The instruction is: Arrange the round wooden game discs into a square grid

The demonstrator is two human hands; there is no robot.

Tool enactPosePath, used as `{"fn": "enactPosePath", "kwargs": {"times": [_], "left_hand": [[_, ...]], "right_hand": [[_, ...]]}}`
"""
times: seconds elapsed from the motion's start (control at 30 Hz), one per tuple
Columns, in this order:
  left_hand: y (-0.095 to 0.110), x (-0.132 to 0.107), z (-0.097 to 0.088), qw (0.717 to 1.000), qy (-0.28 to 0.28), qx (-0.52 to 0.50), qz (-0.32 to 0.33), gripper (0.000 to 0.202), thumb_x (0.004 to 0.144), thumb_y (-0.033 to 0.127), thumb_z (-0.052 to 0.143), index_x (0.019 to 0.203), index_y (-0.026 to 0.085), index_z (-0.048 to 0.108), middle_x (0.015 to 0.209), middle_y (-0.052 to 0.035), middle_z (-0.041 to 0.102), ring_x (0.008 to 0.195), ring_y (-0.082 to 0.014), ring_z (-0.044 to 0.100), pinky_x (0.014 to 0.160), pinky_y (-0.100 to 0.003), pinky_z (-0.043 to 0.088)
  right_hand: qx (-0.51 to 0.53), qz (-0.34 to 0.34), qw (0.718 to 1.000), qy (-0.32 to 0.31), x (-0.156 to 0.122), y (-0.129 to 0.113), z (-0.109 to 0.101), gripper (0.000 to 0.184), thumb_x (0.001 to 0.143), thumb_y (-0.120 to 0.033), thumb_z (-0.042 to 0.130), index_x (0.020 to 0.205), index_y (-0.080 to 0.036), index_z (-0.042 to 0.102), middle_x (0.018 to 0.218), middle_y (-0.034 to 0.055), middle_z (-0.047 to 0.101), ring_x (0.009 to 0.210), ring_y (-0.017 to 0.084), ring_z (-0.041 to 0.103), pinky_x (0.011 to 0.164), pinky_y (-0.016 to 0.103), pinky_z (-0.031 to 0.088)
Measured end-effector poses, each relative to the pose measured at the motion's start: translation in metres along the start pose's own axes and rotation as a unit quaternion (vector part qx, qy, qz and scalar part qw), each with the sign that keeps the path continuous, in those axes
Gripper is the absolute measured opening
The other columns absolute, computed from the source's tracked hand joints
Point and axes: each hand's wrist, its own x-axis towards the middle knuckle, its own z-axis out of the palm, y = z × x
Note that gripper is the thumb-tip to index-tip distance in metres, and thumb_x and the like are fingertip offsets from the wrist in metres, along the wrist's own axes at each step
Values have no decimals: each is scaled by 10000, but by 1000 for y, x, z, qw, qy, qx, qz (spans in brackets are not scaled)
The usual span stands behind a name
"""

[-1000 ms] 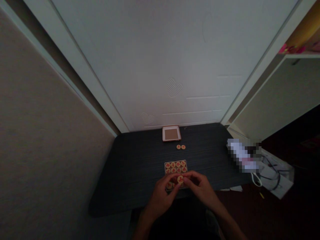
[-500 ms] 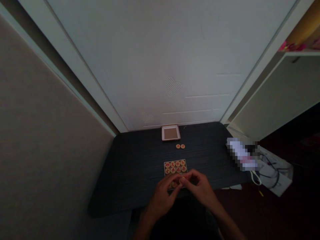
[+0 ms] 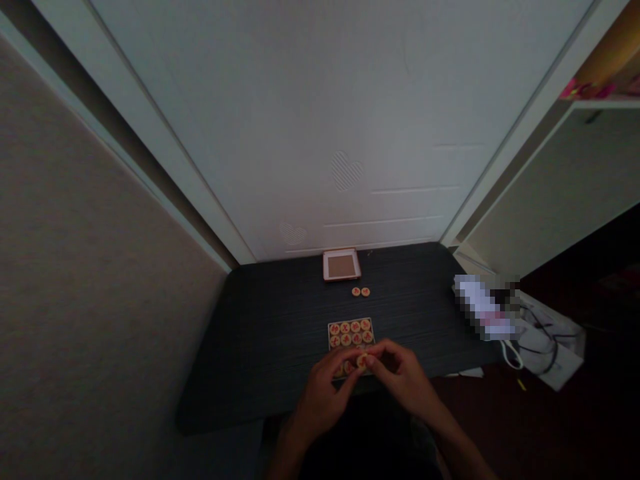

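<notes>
- Over the near half of the dark table (image 3: 270, 327), head view: left hand (image 3: 323, 393) and right hand (image 3: 403, 373) are together at the fingertips, both pinching one round wooden piece (image 3: 363, 361) marked in red.
- Held piece sits above the lower part of a shallow tray (image 3: 329, 335); fingers cover its edges, and its character is too small and dim to read.
- Tray: two far rows of four red-marked discs (image 3: 355, 327) show. Nearer rows are largely hidden by the hands; a couple of discs peek out between them. Full count cannot be told.
- Forearms are cut off by the bottom edge; the lap is lost in shadow.
- At right, a pixelated patch (image 3: 483, 308) conceals whatever lies there.
- Versus 0.5 s ago: the piece was then mostly behind the fingers; its marked face now shows again, much as at 1.0 s ago. Hands hold nearly the same position.
- Unchanged: two loose discs (image 3: 365, 292) side by side, and the open box part (image 3: 325, 267) beyond them by the white panel (image 3: 300, 133).
</notes>
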Motion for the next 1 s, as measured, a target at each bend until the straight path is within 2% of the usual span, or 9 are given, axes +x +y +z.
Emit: {"fn": "enactPosePath", "kwargs": {"times": [0.2, 0.37, 0.57, 0.73, 1.0], "left_hand": [[-3, 0, 0, 1000, 17, 11, -9, 229, 933, 301, 626, 1153, 277, 688, 1156, -33, 737, 1074, -222, 678, 984, -359, 509], [-1, 2, -2, 1000, 0, 7, -24, 217, 919, 287, 621, 1126, 252, 678, 1086, -38, 752, 997, -213, 698, 918, -336, 538], [-1, 4, -3, 1000, -4, -10, -25, 208, 896, 228, 632, 1096, 260, 675, 1059, -15, 751, 962, -193, 697, 896, -311, 535], [-1, 6, -1, 998, -15, -52, -43, 156, 922, 252, 620, 1073, 244, 657, 1011, -9, 747, 892, -170, 699, 837, -285, 549], [3, 10, 5, 995, -37, -69, -56, 133, 943, 295, 606, 1042, 240, 676, 1023, -21, 752, 922, -182, 715, 856, -294, 564]], "right_hand": [[58, 17, 997, -40, 0, -1, 1, 348, 841, -529, 715, 1027, -236, 728, 1013, 61, 763, 956, 241, 712, 916, 391, 539], [95, 34, 994, -31, 0, 6, 4, 407, 794, -551, 755, 1032, -221, 735, 1036, 80, 770, 989, 257, 720, 937, 411, 540], [95, 43, 994, -19, 0, 14, 5, 359, 781, -508, 785, 997, -225, 738, 994, 64, 778, 927, 234, 731, 888, 370, 554], [96, 41, 994, -16, 1, 16, 3, 345, 782, -488, 788, 996, -221, 743, 1013, 68, 776, 943, 237, 729, 897, 371, 550], [34, 24, 999, 19, 2, 17, 0, 284, 818, -454, 764, 987, -226, 744, 950, 50, 763, 887, 227, 709, 847, 350, 551]]}}
